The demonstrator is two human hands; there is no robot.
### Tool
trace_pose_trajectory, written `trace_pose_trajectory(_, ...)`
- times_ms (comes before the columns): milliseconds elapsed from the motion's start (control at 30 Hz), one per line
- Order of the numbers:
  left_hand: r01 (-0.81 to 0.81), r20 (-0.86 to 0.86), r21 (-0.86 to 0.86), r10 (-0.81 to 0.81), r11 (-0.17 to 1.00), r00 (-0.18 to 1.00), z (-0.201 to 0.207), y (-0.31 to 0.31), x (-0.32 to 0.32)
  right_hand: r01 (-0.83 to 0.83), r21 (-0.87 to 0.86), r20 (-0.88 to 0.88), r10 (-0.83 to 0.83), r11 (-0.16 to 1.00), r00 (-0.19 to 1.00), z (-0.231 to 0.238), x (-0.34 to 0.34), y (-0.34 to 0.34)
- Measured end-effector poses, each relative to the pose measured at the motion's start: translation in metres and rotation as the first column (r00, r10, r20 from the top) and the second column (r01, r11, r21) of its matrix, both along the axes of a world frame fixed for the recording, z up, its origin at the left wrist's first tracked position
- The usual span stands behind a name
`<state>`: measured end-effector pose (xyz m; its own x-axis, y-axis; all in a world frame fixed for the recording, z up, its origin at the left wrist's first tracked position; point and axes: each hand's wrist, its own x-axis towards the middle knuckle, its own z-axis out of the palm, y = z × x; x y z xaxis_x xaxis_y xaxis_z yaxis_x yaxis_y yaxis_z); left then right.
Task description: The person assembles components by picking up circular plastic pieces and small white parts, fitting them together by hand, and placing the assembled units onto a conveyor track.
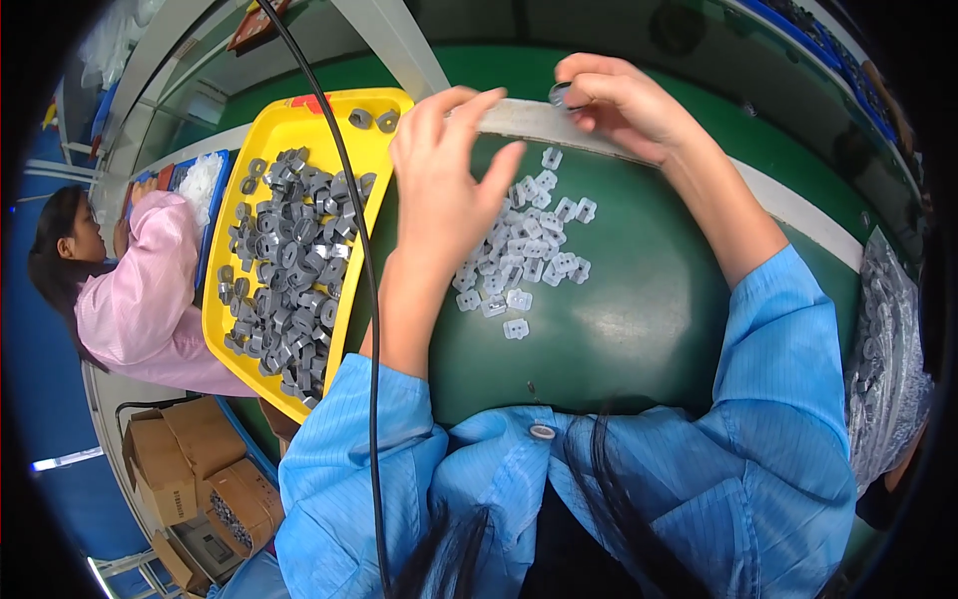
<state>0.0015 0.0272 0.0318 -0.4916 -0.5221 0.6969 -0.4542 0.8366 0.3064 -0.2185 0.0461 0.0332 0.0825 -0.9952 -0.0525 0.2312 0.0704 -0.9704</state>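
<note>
My right hand [629, 105] is raised over the pale strip at the far edge of the green table, its fingers pinching a small dark grey round part [560, 95]. My left hand [446, 165] hovers between the yellow tray and a pile of clear plastic pieces, fingers apart, with nothing seen in it. The small translucent plastic pieces [519, 245] lie loose on the green table [599, 349]. At left, the yellow tray [384, 110] holds many dark grey ring-shaped parts [294, 250], with a few lying apart in its far corner.
A black cable [371, 299] hangs across the tray and my left arm. Beyond the tray, a person in pink [150, 290] sits by a blue tray. Cardboard boxes [165, 464] stand at lower left. A clear plastic bag [888, 369] of parts is at right.
</note>
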Motion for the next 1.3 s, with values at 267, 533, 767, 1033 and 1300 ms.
trace_pose_trajectory(267, -0.142, 0.288, 0.276, 0.060, 0.951, 0.956, -0.011, 0.005, 0.035, 0.353, -0.270, -0.778, -0.418, 0.896, 0.468, -0.035, -0.053, -0.013)
trace_pose_trajectory(533, -0.059, 0.169, 0.197, 0.025, 0.979, 0.985, -0.026, -0.004, 0.019, -0.462, -0.229, -0.840, 0.065, 0.857, 0.538, -0.002, 0.009, 0.017)
trace_pose_trajectory(767, -0.041, 0.226, -0.026, 0.046, 0.999, 0.973, -0.024, -0.018, 0.015, -0.226, -0.156, -0.807, 0.008, 0.961, 0.591, 0.003, -0.001, 0.021)
trace_pose_trajectory(1033, -0.025, 0.128, 0.162, 0.004, 0.986, 0.992, -0.022, -0.033, -0.005, -0.311, -0.227, -0.842, -0.026, 0.923, 0.539, -0.005, 0.009, 0.015)
trace_pose_trajectory(1300, 0.529, -0.560, 0.821, 0.118, 0.216, 0.820, 0.000, -0.021, -0.005, -0.084, -0.099, -0.259, 0.056, 0.992, 0.964, 0.011, 0.037, 0.018)
